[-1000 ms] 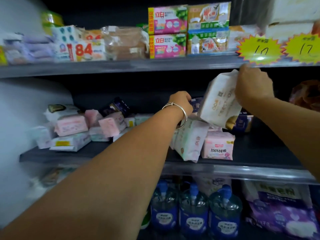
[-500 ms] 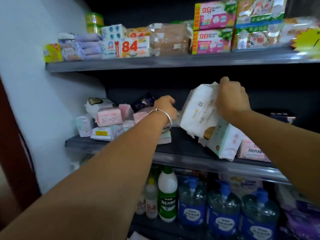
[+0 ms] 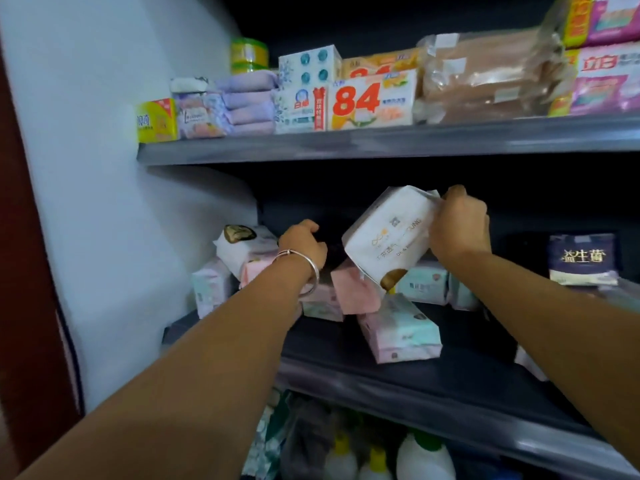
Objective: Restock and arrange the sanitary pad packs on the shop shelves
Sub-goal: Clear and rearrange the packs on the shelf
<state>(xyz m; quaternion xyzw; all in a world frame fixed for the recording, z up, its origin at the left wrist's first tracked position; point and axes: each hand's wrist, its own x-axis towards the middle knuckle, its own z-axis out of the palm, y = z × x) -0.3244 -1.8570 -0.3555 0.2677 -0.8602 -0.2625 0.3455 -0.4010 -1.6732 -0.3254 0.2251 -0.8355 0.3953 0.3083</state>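
The dark middle shelf carries loose sanitary pad packs. Taking the pink-and-mint pack lying flat near the shelf's front edge as landmark: behind it and to its left a pink pack stands tilted; behind it a mint pack stands upright; far to its left, against the white wall, sits a pale mint pack; well to its right stands a navy pack.

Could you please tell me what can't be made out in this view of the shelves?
- Left hand fingers: curled into the dark shelf back, so any grip is hidden.
- Pink pack: partly covered by the white pack in the right hand.
- White pack's small print: too small.
- Bottles: cut off by the bottom edge.
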